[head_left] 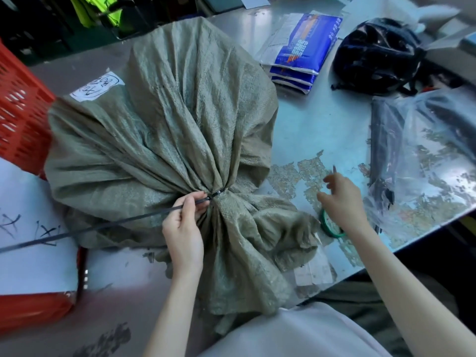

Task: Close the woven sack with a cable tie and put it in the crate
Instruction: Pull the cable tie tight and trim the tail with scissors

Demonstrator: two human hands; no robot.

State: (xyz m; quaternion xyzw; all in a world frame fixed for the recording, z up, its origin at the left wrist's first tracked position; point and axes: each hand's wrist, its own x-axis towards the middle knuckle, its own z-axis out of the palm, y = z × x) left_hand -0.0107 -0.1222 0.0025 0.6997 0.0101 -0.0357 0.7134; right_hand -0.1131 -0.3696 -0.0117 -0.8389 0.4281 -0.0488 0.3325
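A full grey-green woven sack (164, 119) lies on the worn metal table (322, 130). Its neck is gathered near the front. A black cable tie (108, 225) is cinched around the neck, and its long tail runs out to the left. My left hand (184, 228) pinches the tie right beside its head. My right hand (340, 199) hovers to the right of the neck with fingers spread, apart from the sack; a thin dark tip shows above its fingers. The red slatted crate (18, 109) stands at the left, against the sack.
A green tape roll (329, 228) lies under my right wrist. Blue-and-white packets (301, 52) are stacked at the back. A black bag (376, 57) and a clear plastic bag with dark contents (417, 155) sit at the right. White written sheets (28, 228) lie left.
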